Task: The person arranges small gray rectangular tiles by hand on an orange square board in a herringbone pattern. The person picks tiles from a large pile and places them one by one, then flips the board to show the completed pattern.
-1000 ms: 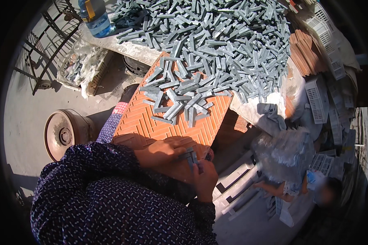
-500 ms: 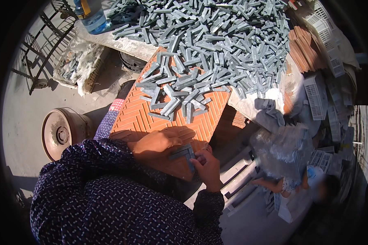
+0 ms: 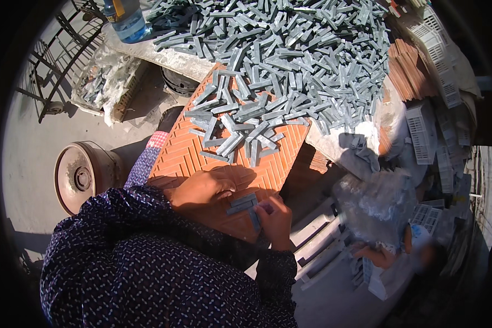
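Observation:
An orange board (image 3: 172, 156) with raised herringbone grooves slopes toward me. Near its lower corner several grey stone strips (image 3: 242, 204) lie fitted in the grooves at angles to one another. My left hand (image 3: 199, 188) rests over the board just left of these strips, fingers curled in; whether anything is inside them is hidden. With bent fingers, my right hand (image 3: 275, 218) pinches at the right side of the set strips, thumb and fingertips touching a strip's edge. Farther up the board lies a loose heap of the same strips (image 3: 235, 136).
A large pile of grey strips (image 3: 290, 49) covers the table beyond. Around it are a blue water bottle (image 3: 127, 24), stacked orange boards (image 3: 410, 68) and white plastic crates (image 3: 421, 134). A rusty round drum (image 3: 82, 177) stands at left. Another person (image 3: 385, 257) is at lower right.
My left hand has drawn back slightly left, uncovering more of the fitted strips. My right hand has shifted a little up along them. The other person's arm has moved.

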Demonstrator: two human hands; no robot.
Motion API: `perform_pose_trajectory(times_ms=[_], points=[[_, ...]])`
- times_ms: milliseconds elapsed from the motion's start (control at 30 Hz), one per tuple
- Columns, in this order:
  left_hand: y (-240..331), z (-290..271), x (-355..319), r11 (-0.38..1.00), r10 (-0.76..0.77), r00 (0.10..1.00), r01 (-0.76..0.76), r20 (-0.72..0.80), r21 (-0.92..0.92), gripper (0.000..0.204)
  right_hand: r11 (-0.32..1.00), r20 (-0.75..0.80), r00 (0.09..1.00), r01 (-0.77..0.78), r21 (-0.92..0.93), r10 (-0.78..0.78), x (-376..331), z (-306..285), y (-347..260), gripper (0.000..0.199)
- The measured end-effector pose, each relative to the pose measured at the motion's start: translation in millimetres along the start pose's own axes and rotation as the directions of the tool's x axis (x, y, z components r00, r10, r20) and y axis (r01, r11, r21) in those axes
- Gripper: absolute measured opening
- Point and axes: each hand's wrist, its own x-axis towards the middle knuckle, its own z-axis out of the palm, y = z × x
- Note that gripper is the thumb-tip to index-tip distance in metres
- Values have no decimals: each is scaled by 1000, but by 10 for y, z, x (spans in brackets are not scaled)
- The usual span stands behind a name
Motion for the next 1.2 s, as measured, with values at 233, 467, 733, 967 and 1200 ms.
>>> perform_pose_trajectory(times_ms=[233, 467, 733, 967, 1200], points=[[-50, 49, -21, 994, 71, 997, -70, -13, 88, 19, 993, -33, 999, -25, 113, 28, 211, -228, -223, 11], [-3, -75, 554, 812, 350, 934, -267, -66, 518, 29, 935, -273, 896, 316, -163, -350, 1037, -51, -274, 34], [-92, -99, 867, 682, 318, 945, -284, 77, 674, 39, 963, -230, 940, 218, -158, -251, 760, -111, -140, 19], [-90, -54, 858, 686, 354, 926, -351, 128, 637, 57, 992, -253, 964, 51, -116, -79, -216, 29, 145, 18], [-54, -173, 848, 727, 537, 836, -527, 113, 440, 22, 999, -227, 973, -47, 10, 48, -317, 41, 63, 16]])
